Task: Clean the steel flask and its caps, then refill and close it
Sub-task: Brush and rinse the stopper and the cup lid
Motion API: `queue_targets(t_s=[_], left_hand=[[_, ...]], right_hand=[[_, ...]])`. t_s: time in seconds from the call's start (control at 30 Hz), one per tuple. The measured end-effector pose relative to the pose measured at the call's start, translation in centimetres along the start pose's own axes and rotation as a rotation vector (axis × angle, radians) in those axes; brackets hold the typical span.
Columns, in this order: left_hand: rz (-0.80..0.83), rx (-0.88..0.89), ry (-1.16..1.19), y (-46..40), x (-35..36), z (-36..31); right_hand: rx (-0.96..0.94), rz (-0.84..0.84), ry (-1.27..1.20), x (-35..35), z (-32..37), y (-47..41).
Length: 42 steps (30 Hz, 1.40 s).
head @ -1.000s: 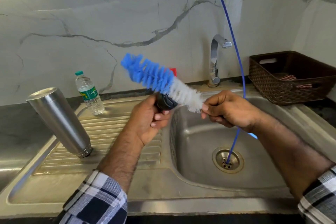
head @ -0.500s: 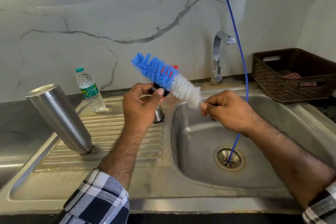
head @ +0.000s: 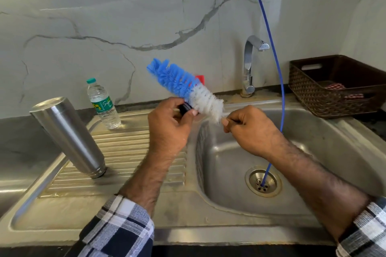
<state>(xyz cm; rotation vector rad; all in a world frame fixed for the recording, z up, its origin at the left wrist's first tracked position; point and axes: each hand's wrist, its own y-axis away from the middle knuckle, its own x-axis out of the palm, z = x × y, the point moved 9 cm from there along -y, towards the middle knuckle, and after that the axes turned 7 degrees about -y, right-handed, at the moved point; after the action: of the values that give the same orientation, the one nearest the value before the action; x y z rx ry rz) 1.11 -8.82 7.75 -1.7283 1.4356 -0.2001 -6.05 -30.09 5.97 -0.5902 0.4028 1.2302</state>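
The steel flask (head: 69, 135) stands upside down and tilted on the ribbed drainboard (head: 125, 146), left of both hands. My left hand (head: 169, 125) pinches a small dark cap (head: 184, 108) and holds it against the white bristles of a blue and white bottle brush (head: 183, 85). My right hand (head: 248, 131) grips the brush's thin handle at the white end, over the sink basin (head: 313, 142). The brush points up and to the left. Most of the cap is hidden by my fingers.
A small plastic water bottle (head: 103, 104) stands at the back of the drainboard. The tap (head: 249, 64) rises behind the basin. A thin blue hose (head: 271, 48) runs down into the drain (head: 263, 181). A brown woven basket (head: 334, 94) holding a checked cloth sits at the right.
My left hand has rolled over so that its back faces me, keeping the dark cap at the bristles. The brush has shifted slightly; the flask has not moved.
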Motion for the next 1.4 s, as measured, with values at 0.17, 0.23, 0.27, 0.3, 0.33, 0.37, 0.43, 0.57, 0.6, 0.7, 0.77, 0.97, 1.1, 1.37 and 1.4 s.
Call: queue_targets(t_s=[0.17, 0.23, 0.27, 0.3, 0.33, 0.37, 0.43, 0.57, 0.6, 0.7, 0.77, 0.97, 1.1, 1.37, 1.4], left_hand=[[-0.037, -0.229, 0.225, -1.2, -1.6, 3.2], [0.070, -0.147, 0.222, -0.2, 0.3, 1.2], [0.100, -0.120, 0.214, 0.3, 1.0, 0.5], [0.096, -0.135, 0.231, 0.3, 1.2, 0.5], [0.058, -0.206, 0.283, -0.1, 0.8, 1.4], [0.001, -0.308, 0.377, -0.5, 0.0, 2.8], [-0.082, -0.493, 0.616, -1.0, -1.4, 4.8], [0.080, -0.567, 0.797, 0.5, 1.5, 2.8], [0.130, -0.581, 0.832, 1.1, 2.6, 2.2], [0.097, -0.666, 0.993, 0.8, 2.5, 2.7], [0.039, -0.681, 1.087, -0.2, 1.1, 3.8], [0.413, -0.487, 1.109, 1.4, 3.6, -1.4], [0.314, -0.521, 1.159, -0.4, 1.1, 0.4], [0.370, -0.467, 0.985, 0.4, 2.5, 0.4], [0.341, -0.457, 0.998, 0.1, 2.0, 0.7]], right_hand=[[0.040, 0.076, 0.016, 0.5, -0.7, 0.4], [0.012, 0.012, 0.001, 0.8, 0.0, 0.0], [0.004, -0.018, -0.002, 0.7, 0.2, -0.2], [0.004, -0.028, -0.008, 0.5, 0.1, -0.2], [0.011, -0.015, -0.017, 0.3, -0.1, -0.2], [0.020, 0.015, -0.019, 0.2, -0.5, 0.0], [0.030, 0.056, -0.011, 0.0, -1.1, 0.3], [-0.058, -0.053, -0.080, 0.8, 0.4, 0.1], [-0.080, -0.087, -0.108, 0.9, 0.7, 0.0], [-0.095, -0.074, -0.101, 0.6, 0.3, 0.1], [-0.084, -0.040, -0.102, 0.2, -0.4, 0.4], [-0.016, -0.025, -0.479, 0.8, -0.6, -0.5], [-0.019, 0.212, -0.578, 1.4, -1.1, 0.6], [-0.105, 0.071, -0.510, 0.9, 0.6, -0.1], [-0.090, 0.066, -0.464, 0.7, 0.2, -0.1]])
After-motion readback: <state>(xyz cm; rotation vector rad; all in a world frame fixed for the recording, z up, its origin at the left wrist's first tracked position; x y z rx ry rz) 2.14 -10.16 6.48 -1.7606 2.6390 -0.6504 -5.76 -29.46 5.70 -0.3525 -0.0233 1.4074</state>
